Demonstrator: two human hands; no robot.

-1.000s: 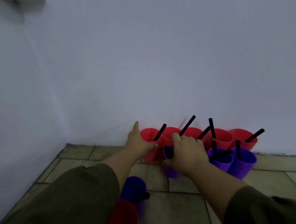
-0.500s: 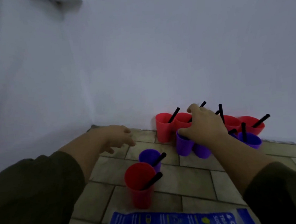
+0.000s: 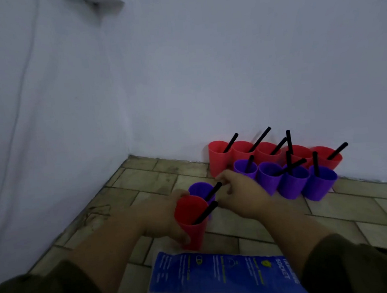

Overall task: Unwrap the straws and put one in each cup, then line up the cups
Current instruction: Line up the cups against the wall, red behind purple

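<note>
Left grip (image 3: 161,219) wrapped round near red cup (image 3: 188,212) on floor (image 3: 144,179); right grip (image 3: 241,195) curled beside lone purple cup (image 3: 199,188), hold impossible to tell

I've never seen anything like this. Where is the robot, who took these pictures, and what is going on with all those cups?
There is no robot here. A person works with bare hands, and a wide camera worn on their head looks down at them, so every picture shares that view. On the tiled floor, five red cups stand in a row against the wall. Four purple cups stand in front, each with a black straw. Nearer, the left hand grips a loose red cup with its own straw. The right hand is beside a loose purple cup; whether it touches that cup's straw is unclear. A blue printed packet lies nearest the camera.
</note>
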